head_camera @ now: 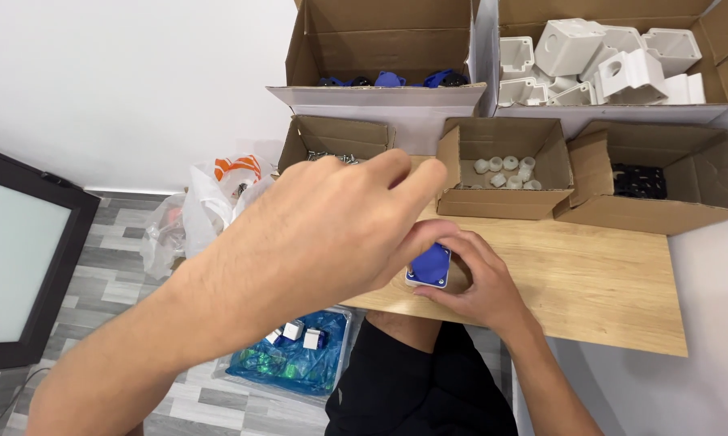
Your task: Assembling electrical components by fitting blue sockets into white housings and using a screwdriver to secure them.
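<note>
Near the middle of the frame, at the near edge of the light wooden tabletop (590,282), sits a small square plastic part with a blue top and a white base (430,266). It lies tilted, its blue face turned up and slightly toward the lower left; being roughly square, it shows no clear long axis. The right hand (477,282) comes in from the lower right and is wrapped around the part, fingers curled on its right side and thumb below it. The left hand (332,226) reaches across from the lower left, its fingers closed together and pressing on the part's upper left edge, covering some of it.

Across the upper frame stand open brown cardboard boxes: one with small white plastic rings (505,171) just above the hands, one with black parts (638,182) to the right, one with large white plastic housings (614,60) at upper right, and one with blue parts (388,80) at upper centre. At lower centre, on the grey floor, a clear bin (299,359) holds more blue-and-white parts.
</note>
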